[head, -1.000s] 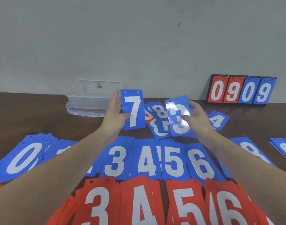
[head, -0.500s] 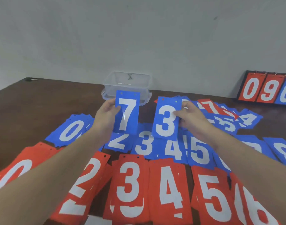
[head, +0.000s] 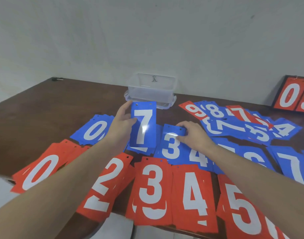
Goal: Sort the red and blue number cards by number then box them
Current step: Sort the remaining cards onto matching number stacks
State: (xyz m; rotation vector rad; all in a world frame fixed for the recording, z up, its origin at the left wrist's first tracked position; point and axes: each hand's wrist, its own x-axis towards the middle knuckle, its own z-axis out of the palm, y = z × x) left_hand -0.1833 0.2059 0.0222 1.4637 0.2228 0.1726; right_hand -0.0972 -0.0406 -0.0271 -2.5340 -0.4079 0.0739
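My left hand (head: pixel 121 121) holds a blue 7 card (head: pixel 144 125) upright above the blue row. My right hand (head: pixel 193 133) pinches the top edge of a blue 3 card (head: pixel 171 144), which lies low over the blue 3 pile. Blue piles run across the table: 0 (head: pixel 94 130), 4 (head: pixel 198 157), 7 (head: pixel 292 164). In front of them lie red piles 0 (head: pixel 41 171), 2 (head: pixel 104 185), 3 (head: pixel 152 190), 4 (head: pixel 194 197) and 5 (head: pixel 242 207). A mixed heap of unsorted cards (head: pixel 234 125) lies at the back right. The clear plastic box (head: pixel 152 90) stands by the wall.
A scoreboard flip stand (head: pixel 292 95) showing red 0 and 9 leans on the wall at far right. A small dark object (head: pixel 56 78) lies at the table's far left corner. The dark wooden table (head: pixel 35 111) shows bare wood at the left; its near edge cuts under the red piles.
My right hand has lowered the blue 3 card from mid-air down onto the blue 3 pile. My left hand keeps the blue 7 raised. The view has swung left and down.
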